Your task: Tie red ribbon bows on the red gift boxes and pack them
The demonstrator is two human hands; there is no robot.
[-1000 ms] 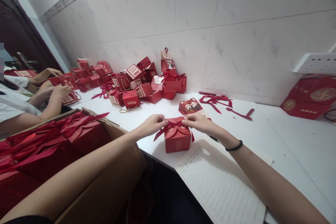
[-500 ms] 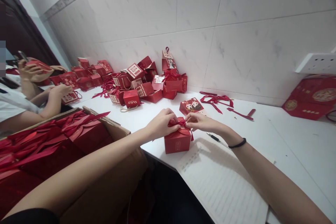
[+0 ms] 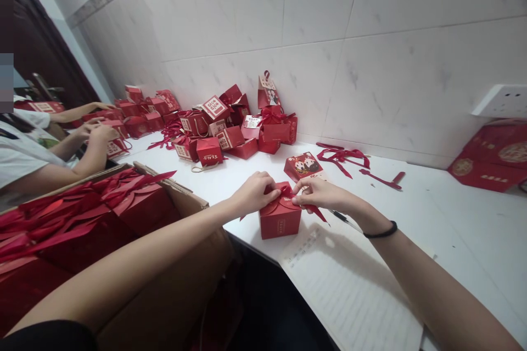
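Note:
A small red gift box (image 3: 280,221) stands upright near the table's front edge, with a red ribbon (image 3: 287,191) tied on its top. My left hand (image 3: 256,195) is closed at the left of the knot, thumb and fingers pinching the ribbon. From the other side, my right hand (image 3: 317,195) pinches the ribbon too, and a loose ribbon tail hangs to the right below its fingers. Just behind sits a red box with a cartoon couple (image 3: 303,166). A pen (image 3: 345,219) lies partly hidden under my right wrist.
A cardboard carton (image 3: 190,196) packed with ribboned red boxes stands at left. More red boxes (image 3: 242,149) are heaped against the tiled wall. Loose ribbons (image 3: 343,159) lie behind my right hand, and a written notebook (image 3: 354,290) in front. Another person's hands (image 3: 96,132) work at far left.
My right hand has moved slightly right from the knot, drawing out a ribbon tail. My left hand stays at the bow. At far left, a co-worker's raised hands have come down.

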